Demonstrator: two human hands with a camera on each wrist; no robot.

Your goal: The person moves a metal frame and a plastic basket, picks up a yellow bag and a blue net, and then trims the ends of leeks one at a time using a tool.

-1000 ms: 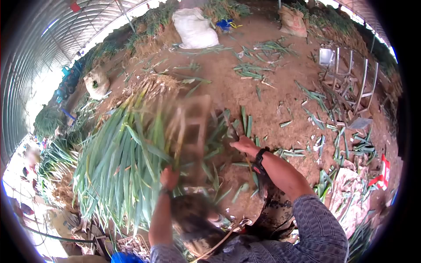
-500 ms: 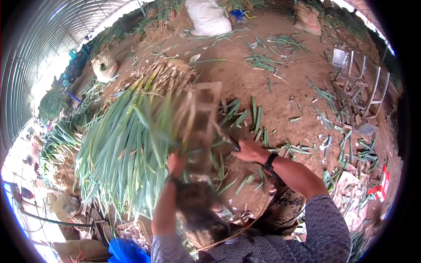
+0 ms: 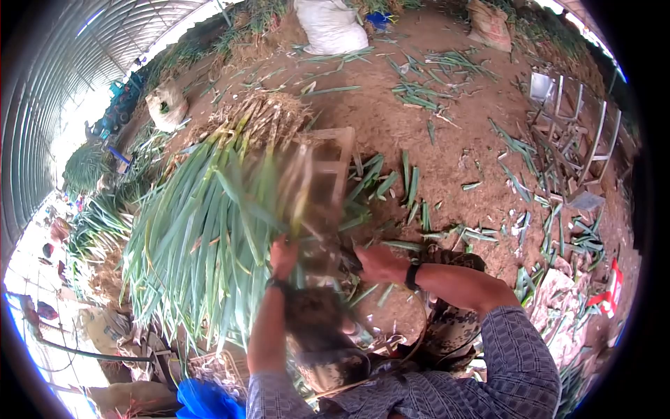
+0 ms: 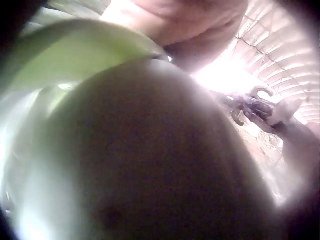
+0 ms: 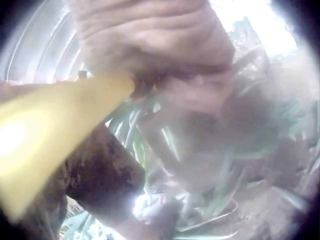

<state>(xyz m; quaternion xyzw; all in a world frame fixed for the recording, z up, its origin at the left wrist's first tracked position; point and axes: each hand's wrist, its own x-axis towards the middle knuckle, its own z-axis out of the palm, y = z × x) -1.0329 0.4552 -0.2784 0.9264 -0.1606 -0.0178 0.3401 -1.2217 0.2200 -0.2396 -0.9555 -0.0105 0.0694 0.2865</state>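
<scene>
A big bundle of green onions lies across the dirt, with its pale roots pointing away from me. My left hand grips a blurred handful of stalks at the bundle's right side. In the left wrist view a green leaf fills most of the picture. My right hand, with a black wrist strap, is curled round a dark tool just right of the left hand. A yellow strap runs under that hand in the right wrist view. A wooden frame stands behind the stalks.
Cut leaves litter the brown soil. A white sack lies at the far end and a smaller bag at the left. Metal frames stand at the right. More onion piles lie along the left. A blue item is beside my body.
My right hand has drawn back toward me and to the left, closing in on the left hand. The left hand keeps its hold on the stalks, which blur with movement.
</scene>
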